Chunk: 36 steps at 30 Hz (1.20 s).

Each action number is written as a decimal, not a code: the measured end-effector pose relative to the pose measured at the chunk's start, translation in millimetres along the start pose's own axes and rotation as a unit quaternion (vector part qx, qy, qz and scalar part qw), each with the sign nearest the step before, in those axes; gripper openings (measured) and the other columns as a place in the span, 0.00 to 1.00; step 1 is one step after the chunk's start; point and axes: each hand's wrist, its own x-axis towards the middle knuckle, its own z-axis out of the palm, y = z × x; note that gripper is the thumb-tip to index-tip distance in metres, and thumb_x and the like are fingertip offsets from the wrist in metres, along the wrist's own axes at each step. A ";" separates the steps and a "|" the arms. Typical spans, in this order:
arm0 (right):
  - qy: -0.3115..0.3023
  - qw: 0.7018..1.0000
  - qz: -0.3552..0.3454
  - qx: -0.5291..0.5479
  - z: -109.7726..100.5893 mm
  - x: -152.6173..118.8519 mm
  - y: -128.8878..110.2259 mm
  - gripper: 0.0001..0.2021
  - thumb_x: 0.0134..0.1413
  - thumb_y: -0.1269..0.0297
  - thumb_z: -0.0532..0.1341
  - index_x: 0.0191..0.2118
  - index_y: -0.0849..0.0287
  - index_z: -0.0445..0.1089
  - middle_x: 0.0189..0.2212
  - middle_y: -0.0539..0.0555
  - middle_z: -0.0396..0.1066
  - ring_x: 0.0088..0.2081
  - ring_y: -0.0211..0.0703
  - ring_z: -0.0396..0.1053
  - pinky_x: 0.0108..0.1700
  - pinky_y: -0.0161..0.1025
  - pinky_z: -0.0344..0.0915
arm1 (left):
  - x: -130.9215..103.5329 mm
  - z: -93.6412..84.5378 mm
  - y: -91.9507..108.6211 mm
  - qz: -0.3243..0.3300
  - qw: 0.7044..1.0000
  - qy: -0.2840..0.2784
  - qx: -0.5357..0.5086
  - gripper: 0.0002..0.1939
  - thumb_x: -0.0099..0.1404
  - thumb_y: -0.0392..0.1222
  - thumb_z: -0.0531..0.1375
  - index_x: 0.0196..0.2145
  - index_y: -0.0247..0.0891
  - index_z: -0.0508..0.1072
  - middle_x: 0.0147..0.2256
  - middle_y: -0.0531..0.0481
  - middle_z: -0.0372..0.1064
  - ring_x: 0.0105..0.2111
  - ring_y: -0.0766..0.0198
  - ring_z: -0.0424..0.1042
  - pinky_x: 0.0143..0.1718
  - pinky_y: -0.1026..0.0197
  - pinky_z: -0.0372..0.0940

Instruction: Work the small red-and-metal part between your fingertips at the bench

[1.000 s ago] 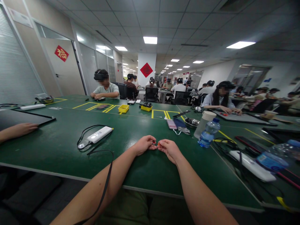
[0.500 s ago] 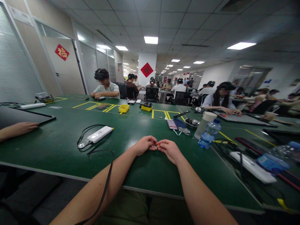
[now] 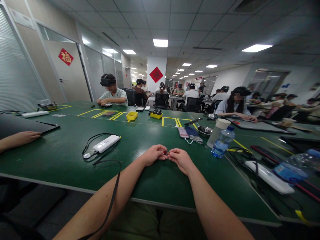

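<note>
My left hand (image 3: 155, 155) is closed in a pinch on a small red and dark piece (image 3: 165, 153), too small to name. Just to its right, my right hand (image 3: 180, 160) pinches a small orange-red piece (image 3: 169, 153), mostly covered by the fingertips. The two hands almost meet, low over the green table (image 3: 140, 136) near its front edge. Whether the two pieces touch each other, I cannot tell. A black cable (image 3: 115, 193) runs along my left forearm.
A white power bank (image 3: 107, 143) with a black cable lies to the left. Toward the right stand a water bottle (image 3: 223, 141) and a pale tumbler (image 3: 218, 131). Yellow trays (image 3: 131, 116) sit farther back. At the left edge, another person's hand (image 3: 27, 136) rests beside a dark board.
My hands keep almost the same place and pinch. The orange-red piece shows less between my right fingertips now.
</note>
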 end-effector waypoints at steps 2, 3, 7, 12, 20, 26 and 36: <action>-0.002 1.000 0.006 0.021 -1.0 1.7 0.2 0.08 0.42 0.65 0.66 0.29 0.63 0.70 0.27 0.55 0.73 0.29 0.38 0.72 0.35 0.36 0.70 | 0.8 0.1 0.4 -0.012 1.000 0.014 -0.014 0.10 0.57 0.27 0.57 0.39 0.31 0.66 0.30 0.45 0.70 0.27 0.67 0.74 0.31 0.66 0.70; -0.004 0.999 0.009 0.032 -1.4 2.3 0.0 0.08 0.44 0.63 0.65 0.28 0.64 0.70 0.28 0.56 0.73 0.29 0.39 0.72 0.35 0.36 0.70 | 0.9 0.4 1.1 -0.017 1.000 0.017 -0.019 0.10 0.58 0.27 0.56 0.39 0.31 0.66 0.29 0.45 0.70 0.27 0.67 0.74 0.31 0.66 0.70; -0.014 0.998 0.019 0.057 -1.8 2.6 -1.6 0.10 0.49 0.61 0.62 0.29 0.65 0.71 0.28 0.58 0.74 0.29 0.39 0.72 0.35 0.36 0.70 | -0.2 1.4 3.7 -0.030 0.999 0.016 -0.023 0.11 0.59 0.26 0.53 0.40 0.31 0.64 0.30 0.44 0.71 0.27 0.67 0.74 0.32 0.66 0.70; -0.019 0.999 0.015 0.041 -2.1 1.9 -0.8 0.05 0.46 0.67 0.63 0.30 0.64 0.71 0.29 0.58 0.74 0.30 0.39 0.72 0.37 0.37 0.70 | -0.1 -0.1 0.8 -0.013 1.000 0.001 -0.012 0.14 0.56 0.25 0.55 0.41 0.31 0.66 0.32 0.44 0.71 0.28 0.68 0.74 0.34 0.66 0.69; -0.009 1.000 0.004 0.002 -2.7 2.8 3.0 0.07 0.39 0.71 0.65 0.30 0.63 0.71 0.31 0.57 0.75 0.31 0.39 0.72 0.38 0.39 0.70 | 3.1 0.1 -1.2 0.012 0.996 0.031 0.086 0.11 0.56 0.28 0.54 0.38 0.31 0.68 0.29 0.48 0.70 0.23 0.72 0.69 0.22 0.71 0.62; -0.007 1.000 -0.005 0.005 -3.2 2.6 2.9 0.08 0.39 0.69 0.67 0.30 0.63 0.70 0.29 0.55 0.74 0.31 0.39 0.72 0.36 0.38 0.70 | 2.6 -1.1 -1.3 0.046 0.995 0.023 0.088 0.10 0.56 0.31 0.56 0.37 0.32 0.70 0.27 0.50 0.69 0.21 0.75 0.65 0.25 0.70 0.61; 0.000 1.000 0.007 0.002 -0.7 2.1 1.6 0.06 0.39 0.71 0.66 0.29 0.63 0.71 0.29 0.55 0.73 0.31 0.39 0.72 0.37 0.37 0.70 | 2.3 0.5 -2.4 0.016 0.999 0.022 0.040 0.09 0.55 0.29 0.60 0.36 0.31 0.68 0.29 0.48 0.70 0.26 0.70 0.72 0.32 0.66 0.68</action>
